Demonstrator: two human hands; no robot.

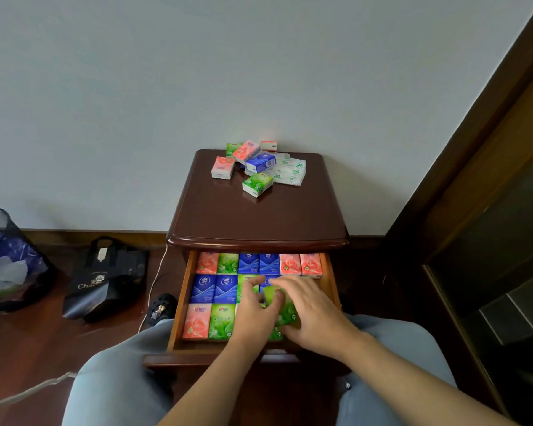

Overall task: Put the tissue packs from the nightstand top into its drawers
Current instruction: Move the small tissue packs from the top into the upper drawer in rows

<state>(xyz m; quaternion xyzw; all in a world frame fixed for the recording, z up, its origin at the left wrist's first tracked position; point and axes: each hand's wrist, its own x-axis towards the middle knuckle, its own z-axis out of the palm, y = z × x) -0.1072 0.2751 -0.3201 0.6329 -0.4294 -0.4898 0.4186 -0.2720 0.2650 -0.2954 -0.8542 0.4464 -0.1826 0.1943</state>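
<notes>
The dark wooden nightstand has its top drawer pulled open, lined with rows of pink, green and blue tissue packs. Both my hands are inside the drawer's right half. My right hand and my left hand together hold a green tissue pack, fingers curled round its edges, just above the packed rows. A loose pile of tissue packs lies at the back of the nightstand top, with a green one nearest the front.
My knees in light jeans flank the drawer. A black shopping bag and a mesh waste bin stand on the wooden floor at left, with a white cable beside the nightstand. A dark door frame rises at right.
</notes>
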